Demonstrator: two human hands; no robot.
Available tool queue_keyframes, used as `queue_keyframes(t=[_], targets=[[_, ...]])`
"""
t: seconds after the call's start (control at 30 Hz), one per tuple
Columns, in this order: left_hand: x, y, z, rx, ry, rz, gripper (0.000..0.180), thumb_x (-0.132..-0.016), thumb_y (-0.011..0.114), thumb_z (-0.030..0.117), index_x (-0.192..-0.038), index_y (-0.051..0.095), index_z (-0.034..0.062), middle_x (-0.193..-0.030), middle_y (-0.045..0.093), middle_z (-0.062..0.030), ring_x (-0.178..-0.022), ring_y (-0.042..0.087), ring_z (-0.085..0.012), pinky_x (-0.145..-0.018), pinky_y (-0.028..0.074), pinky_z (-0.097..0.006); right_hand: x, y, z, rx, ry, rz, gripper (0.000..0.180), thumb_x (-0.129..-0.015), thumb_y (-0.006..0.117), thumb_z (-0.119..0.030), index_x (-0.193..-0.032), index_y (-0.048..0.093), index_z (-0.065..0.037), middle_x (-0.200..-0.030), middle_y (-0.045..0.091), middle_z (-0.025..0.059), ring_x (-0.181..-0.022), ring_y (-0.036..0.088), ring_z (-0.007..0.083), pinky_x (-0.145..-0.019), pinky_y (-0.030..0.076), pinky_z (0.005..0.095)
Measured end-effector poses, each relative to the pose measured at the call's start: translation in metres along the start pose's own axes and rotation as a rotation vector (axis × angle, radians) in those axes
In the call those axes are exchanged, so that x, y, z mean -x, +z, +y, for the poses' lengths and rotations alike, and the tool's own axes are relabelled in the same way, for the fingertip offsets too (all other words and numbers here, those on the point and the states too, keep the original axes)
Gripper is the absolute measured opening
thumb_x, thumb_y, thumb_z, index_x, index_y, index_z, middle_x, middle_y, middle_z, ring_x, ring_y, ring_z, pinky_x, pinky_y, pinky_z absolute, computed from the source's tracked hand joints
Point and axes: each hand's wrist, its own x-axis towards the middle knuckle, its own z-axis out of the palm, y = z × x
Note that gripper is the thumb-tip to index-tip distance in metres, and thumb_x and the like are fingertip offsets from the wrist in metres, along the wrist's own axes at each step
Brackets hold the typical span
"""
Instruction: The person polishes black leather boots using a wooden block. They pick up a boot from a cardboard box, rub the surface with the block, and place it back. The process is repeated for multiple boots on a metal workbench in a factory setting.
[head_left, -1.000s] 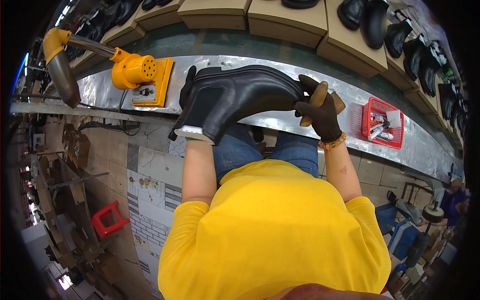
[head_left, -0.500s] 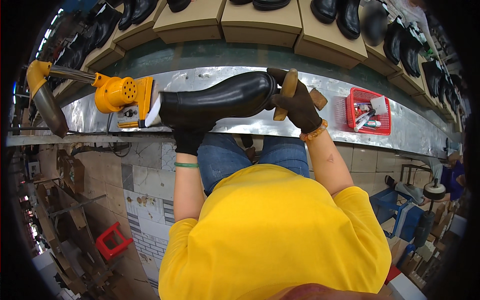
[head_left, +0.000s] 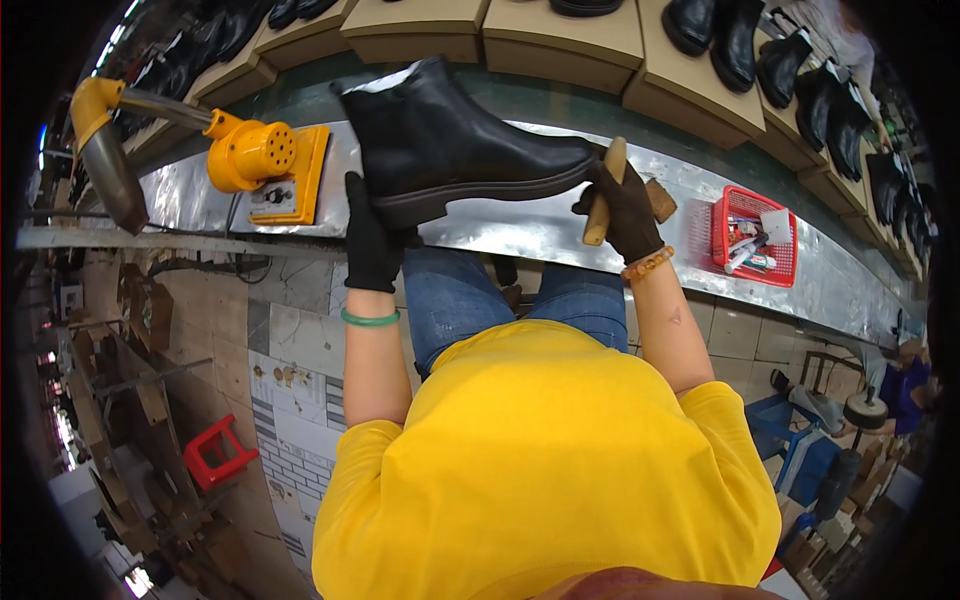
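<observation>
A black leather ankle boot [head_left: 455, 150] lies on its side in the air over the metal bench. Its sole edge faces me, its toe points right, and white lining or paper shows at the opening. My left hand [head_left: 373, 245], in a black glove, grips it under the heel. In a dark brown glove, my right hand [head_left: 632, 215] is closed around a pale wooden bar [head_left: 605, 195], with fingertips at the toe. Behind that hand is a brown block [head_left: 660, 201]; whether it joins the bar I cannot tell.
A yellow machine [head_left: 255, 155] with a metal nozzle stands left on the bench [head_left: 480, 235]. To the right sits a red basket [head_left: 790, 262] of tubes and small items. Boots on cardboard boxes [head_left: 560, 50] line the far side. A red stool [head_left: 220, 452] is on the floor.
The boot has turned: its shaft has swung up and away, and its sole edge now shows toward me. My left hand has shifted to the heel. The right hand still holds the bar.
</observation>
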Motion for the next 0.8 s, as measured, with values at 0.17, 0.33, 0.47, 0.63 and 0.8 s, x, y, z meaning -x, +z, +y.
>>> queue_keyframes(t=[0.17,0.33,0.47,0.63,0.8], targets=[[0.001,0.007,0.009,-0.094,0.052,-0.023,0.052,-0.093,0.036,0.058,-0.101,0.058,0.0119,-0.074,0.061,-0.0039,-0.053,0.058,-0.015,-0.041,0.046,-0.026,0.008,-0.009,0.022,-0.231,0.15,0.041,0.036,-0.087,0.062,-0.029,-0.107,0.052,-0.001,-0.073,0.053,0.0048,-0.057,0.055,0.0132,-0.056,0.053,0.0298],[-0.003,0.02,0.013,-0.079,0.106,0.028,0.043,-0.093,0.041,0.051,-0.099,0.059,0.0126,-0.076,0.063,-0.0047,-0.057,0.061,-0.0158,-0.041,0.047,-0.027,0.015,-0.014,0.031,-0.208,0.223,0.062,0.037,-0.086,0.062,-0.032,-0.104,0.053,-0.001,-0.071,0.053,0.0052,-0.056,0.056,0.0148,-0.055,0.052,0.0307],[-0.01,0.024,0.012,0.001,0.138,0.011,0.047,-0.096,0.036,0.047,-0.103,0.058,0.0065,-0.081,0.064,-0.0086,-0.061,0.062,-0.0181,-0.043,0.05,-0.03,0.019,-0.013,0.025,-0.181,0.206,0.06,0.036,-0.086,0.06,-0.034,-0.101,0.053,-0.001,-0.067,0.053,0.0066,-0.055,0.056,0.0169,-0.053,0.051,0.0311],[-0.04,0.02,0.001,0.385,0.162,-0.084,0.043,-0.096,0.039,0.043,-0.114,0.057,0.0082,-0.111,0.061,-0.0085,-0.1,0.059,-0.0209,-0.083,0.051,-0.034,0.019,-0.015,0.029,-0.159,0.334,-0.076,0.033,-0.093,0.05,-0.036,-0.105,0.055,-0.005,-0.066,0.054,0.004,-0.05,0.053,0.0138,-0.049,0.048,0.0286],[-0.056,0.058,-0.011,0.545,0.202,-0.307,0.053,-0.094,0.043,0.045,-0.133,0.045,0.0087,-0.131,0.05,-0.0094,-0.122,0.046,-0.0248,-0.107,0.033,-0.036,0.03,-0.011,0.045,-0.248,0.471,-0.342,0.036,-0.088,0.056,-0.035,-0.108,0.052,-0.006,-0.063,0.056,0.006,-0.046,0.053,0.0155,-0.043,0.045,0.027]])
